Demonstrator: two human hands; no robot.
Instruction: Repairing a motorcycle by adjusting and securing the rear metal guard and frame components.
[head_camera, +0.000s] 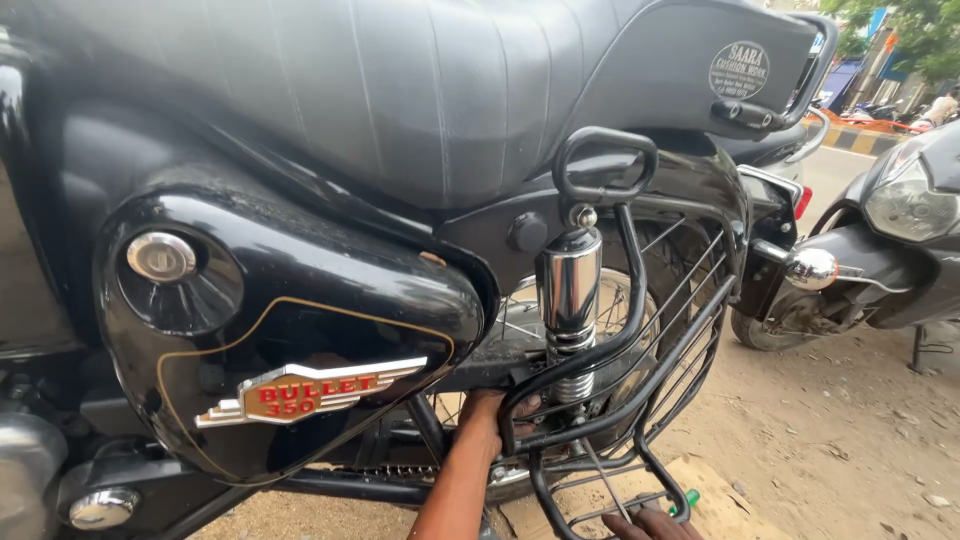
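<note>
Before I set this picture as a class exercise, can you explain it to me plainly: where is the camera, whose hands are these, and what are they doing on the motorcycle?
The single picture comes from a camera worn on a person's head, looking down at their own bare hands. They are close to the side of a black motorcycle parked on sandy ground.

The left hand reaches in behind the black tubular side guard, near the bottom of the chrome shock absorber beside the rear wheel. Whether it grips anything is hidden by the bars.

The right hand is low at the picture's bottom edge, by a small green item, possibly a tool handle; I cannot tell if it is held. A piece of cardboard lies under there.

Another parked vehicle stands at the right.
</note>
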